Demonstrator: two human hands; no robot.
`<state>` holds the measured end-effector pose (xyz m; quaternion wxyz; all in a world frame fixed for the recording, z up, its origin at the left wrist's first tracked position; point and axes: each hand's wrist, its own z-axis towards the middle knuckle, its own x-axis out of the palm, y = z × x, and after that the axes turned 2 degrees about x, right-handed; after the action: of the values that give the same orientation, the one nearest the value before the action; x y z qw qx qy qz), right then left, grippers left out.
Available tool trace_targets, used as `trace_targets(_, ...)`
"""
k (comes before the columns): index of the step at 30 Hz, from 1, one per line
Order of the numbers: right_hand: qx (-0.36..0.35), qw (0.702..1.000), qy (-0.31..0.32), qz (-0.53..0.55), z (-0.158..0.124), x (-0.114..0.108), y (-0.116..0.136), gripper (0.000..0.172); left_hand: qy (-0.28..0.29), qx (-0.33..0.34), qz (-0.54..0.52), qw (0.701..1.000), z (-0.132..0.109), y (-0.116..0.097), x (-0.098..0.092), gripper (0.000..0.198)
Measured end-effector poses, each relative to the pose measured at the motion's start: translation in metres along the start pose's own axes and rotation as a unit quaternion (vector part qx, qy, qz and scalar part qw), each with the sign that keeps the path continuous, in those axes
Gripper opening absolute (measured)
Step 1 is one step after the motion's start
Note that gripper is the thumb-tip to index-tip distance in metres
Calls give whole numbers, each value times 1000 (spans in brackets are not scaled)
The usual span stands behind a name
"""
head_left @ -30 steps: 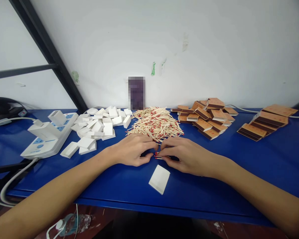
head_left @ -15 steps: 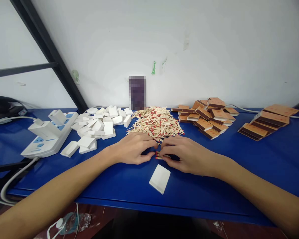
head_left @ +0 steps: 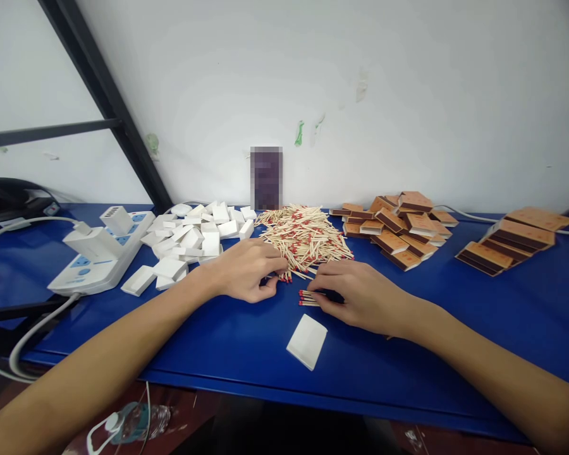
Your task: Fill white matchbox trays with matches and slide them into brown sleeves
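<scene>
A heap of loose wooden matches [head_left: 313,235] with red heads lies at the middle back of the blue table. My left hand [head_left: 250,270] is at the heap's near left edge, thumb and forefinger curled close together by some match heads; what they pinch is hidden. To the right, my right hand [head_left: 363,296] closes over a small row of matches [head_left: 306,298], their red heads sticking out leftward past the thumb. A white matchbox tray [head_left: 307,341] lies just in front of these matches, nearer to me.
White matchbox trays [head_left: 211,240] are piled at left, beside a power strip [head_left: 88,275] with plugged-in chargers. Orange-brown matchbox sleeves [head_left: 401,243] lie in a pile at right, with another stack [head_left: 507,243] farther right. A pixelated dark upright object [head_left: 266,179] leans against the wall.
My left hand has drawn left, away from my right hand, to the heap's edge. My right hand stays at the row of matches. The view has shifted slightly.
</scene>
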<state>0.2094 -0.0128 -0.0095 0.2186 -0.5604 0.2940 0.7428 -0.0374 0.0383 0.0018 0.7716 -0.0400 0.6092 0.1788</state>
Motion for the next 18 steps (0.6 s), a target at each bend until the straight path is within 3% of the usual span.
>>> trace_targets(7, -30, 999, 4, 42, -1, -1, 5, 20, 21, 2, -3, 1000, 1, 0, 1, 8)
trace_targets(12, 31, 992, -71, -95, -1, -9, -11, 20, 22, 4, -10, 1000, 1, 1, 3, 12)
trace_targets(15, 50, 983, -55, -167, -7, -22, -26, 19, 21, 7, 2, 1000, 2, 1, 5, 15)
trace_targets(18, 71, 985, -21, -153, -14, -32, -36, 17, 20, 3, 6, 1000, 4, 0, 6, 18)
